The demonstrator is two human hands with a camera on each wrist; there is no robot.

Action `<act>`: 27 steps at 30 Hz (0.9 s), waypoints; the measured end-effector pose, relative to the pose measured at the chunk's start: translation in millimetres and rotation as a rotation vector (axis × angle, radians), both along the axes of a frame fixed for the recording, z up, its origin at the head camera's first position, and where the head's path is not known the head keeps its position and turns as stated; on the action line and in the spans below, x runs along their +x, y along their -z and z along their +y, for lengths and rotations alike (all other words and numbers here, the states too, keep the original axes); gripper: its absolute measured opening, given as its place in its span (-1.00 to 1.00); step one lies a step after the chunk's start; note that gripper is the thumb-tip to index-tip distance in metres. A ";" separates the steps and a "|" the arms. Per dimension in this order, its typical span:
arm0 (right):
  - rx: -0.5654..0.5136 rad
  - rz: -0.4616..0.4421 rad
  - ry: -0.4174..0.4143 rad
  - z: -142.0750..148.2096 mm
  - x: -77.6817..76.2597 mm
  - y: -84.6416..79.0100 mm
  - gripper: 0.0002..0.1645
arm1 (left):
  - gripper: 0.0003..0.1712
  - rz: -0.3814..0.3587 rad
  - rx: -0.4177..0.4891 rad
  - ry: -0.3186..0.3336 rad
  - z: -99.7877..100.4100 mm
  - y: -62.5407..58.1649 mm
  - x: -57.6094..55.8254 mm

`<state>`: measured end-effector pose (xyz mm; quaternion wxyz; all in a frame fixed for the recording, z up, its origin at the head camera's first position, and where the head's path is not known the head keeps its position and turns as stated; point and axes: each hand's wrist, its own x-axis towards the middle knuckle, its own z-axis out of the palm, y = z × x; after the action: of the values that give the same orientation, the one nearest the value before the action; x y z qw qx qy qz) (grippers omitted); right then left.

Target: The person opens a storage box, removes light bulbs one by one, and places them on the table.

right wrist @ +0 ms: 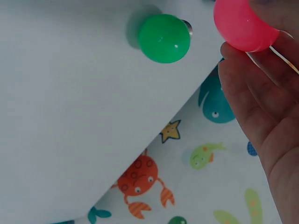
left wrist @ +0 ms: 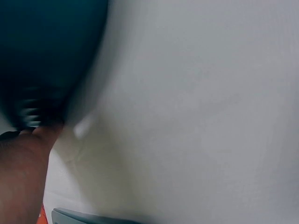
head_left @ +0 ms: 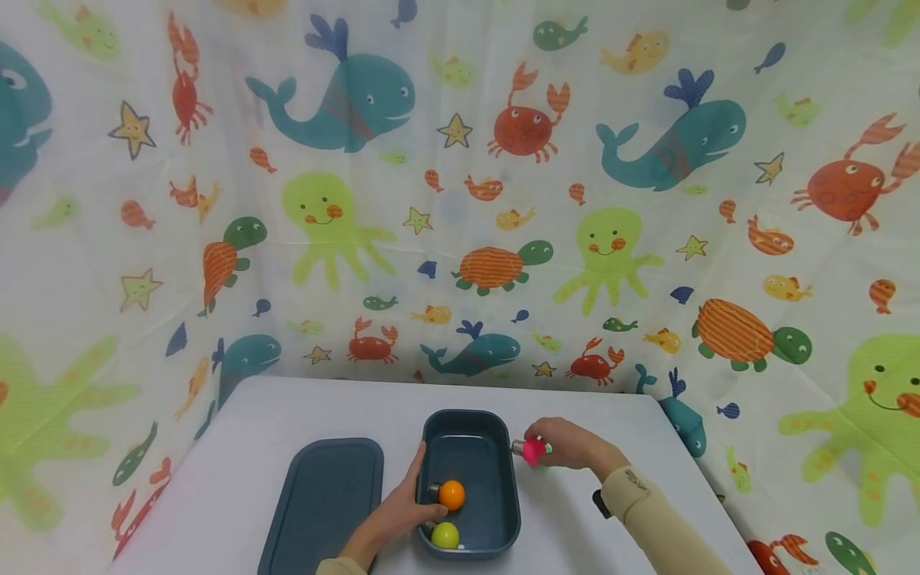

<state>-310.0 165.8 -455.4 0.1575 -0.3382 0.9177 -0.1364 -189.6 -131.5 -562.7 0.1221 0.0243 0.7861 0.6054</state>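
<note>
A dark blue rectangular box (head_left: 490,483) stands on the white table. My left hand (head_left: 401,505) grips its left wall, thumb over the rim and fingers outside; the left wrist view shows this side dimly. Inside lie an orange light bulb (head_left: 452,495) and, nearer me, a yellow light bulb (head_left: 446,536), both with metal screw bases. Just right of the box, my right hand (head_left: 571,443) pinches a pink light bulb (head_left: 533,450) by its globe, screw base towards the box. A green light bulb (right wrist: 164,39) lies on the table below that hand, mostly hidden in the head view.
A flat dark blue lid (head_left: 319,503) lies left of the box. The white table (head_left: 611,527) ends at a slanting right edge. A curtain (head_left: 446,200) printed with sea animals hangs behind and along both sides.
</note>
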 end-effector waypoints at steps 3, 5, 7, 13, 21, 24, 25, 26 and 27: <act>0.004 -0.015 0.012 5.2 0.7 2.1 -0.54 | 0.34 -0.001 -0.007 0.003 -0.1 -1.2 0.0; 0.005 -0.016 0.014 8.7 0.4 3.8 -0.53 | 0.33 -0.001 -0.013 0.003 -0.5 -2.0 -0.5; 0.018 -0.006 0.013 11.9 0.0 5.7 -0.53 | 0.33 0.001 -0.018 0.002 -0.9 -2.7 -1.1; 0.098 0.029 -0.003 16.0 1.6 18.8 -0.54 | 0.34 0.001 -0.027 -0.007 -1.3 -2.0 -2.7; 0.147 0.109 -0.074 19.1 1.4 37.5 -0.53 | 0.34 -0.002 -0.042 -0.004 0.8 0.4 -1.9; 0.146 0.126 -0.100 18.6 1.9 40.6 -0.55 | 0.34 0.002 -0.040 0.001 1.2 1.7 -1.3; 0.143 0.134 -0.111 18.2 2.1 41.5 -0.55 | 0.34 0.002 -0.038 0.001 1.2 1.9 -1.3; 0.144 0.145 -0.121 17.6 2.4 42.4 -0.55 | 0.34 0.004 -0.037 0.001 1.2 1.9 -1.1; 0.147 0.156 -0.131 17.0 2.3 43.3 -0.55 | 0.34 0.005 -0.035 0.000 1.3 1.8 -0.9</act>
<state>-307.7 182.8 -498.7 0.1189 -0.3945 0.9106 -0.0313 -190.5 -130.2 -564.5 0.1207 0.0238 0.7970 0.5914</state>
